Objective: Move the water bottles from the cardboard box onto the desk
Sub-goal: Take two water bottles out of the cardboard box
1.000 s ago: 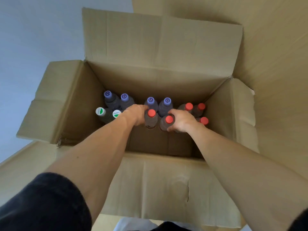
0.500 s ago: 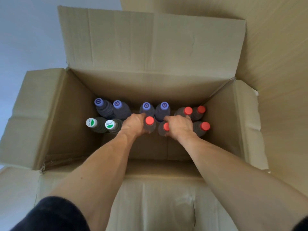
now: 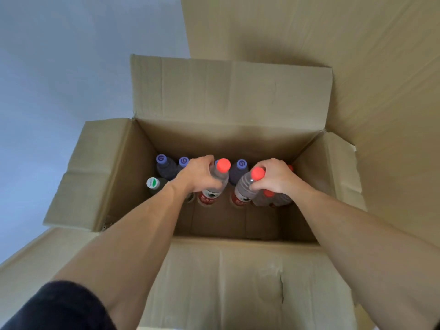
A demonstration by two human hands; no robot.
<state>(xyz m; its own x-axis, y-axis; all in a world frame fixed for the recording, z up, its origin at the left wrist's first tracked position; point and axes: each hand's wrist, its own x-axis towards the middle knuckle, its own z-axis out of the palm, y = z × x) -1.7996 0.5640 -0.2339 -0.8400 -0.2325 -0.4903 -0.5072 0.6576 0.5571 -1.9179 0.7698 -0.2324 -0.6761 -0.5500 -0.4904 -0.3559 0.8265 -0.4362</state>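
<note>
- We see a pale grey floor (image 3: pixel 59 79) under an open brown cardboard box (image 3: pixel 228 96).
- Our left hand (image 3: pixel 198 173) grasps one red-capped clear bottle (image 3: pixel 217 181); our right hand (image 3: pixel 277 177) grasps another red-capped bottle (image 3: pixel 246 186), both inside the box.
- Purple-capped dark bottles (image 3: pixel 165 165) and a green-and-white-capped bottle (image 3: pixel 153 184) crowd beside them.

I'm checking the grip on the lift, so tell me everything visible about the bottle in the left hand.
The bottle in the left hand is clear ribbed plastic with a red cap and a red label partly in view. It stands about upright inside the cardboard box. The left hand grips its upper body, cap exposed. Its base is hidden.
</note>
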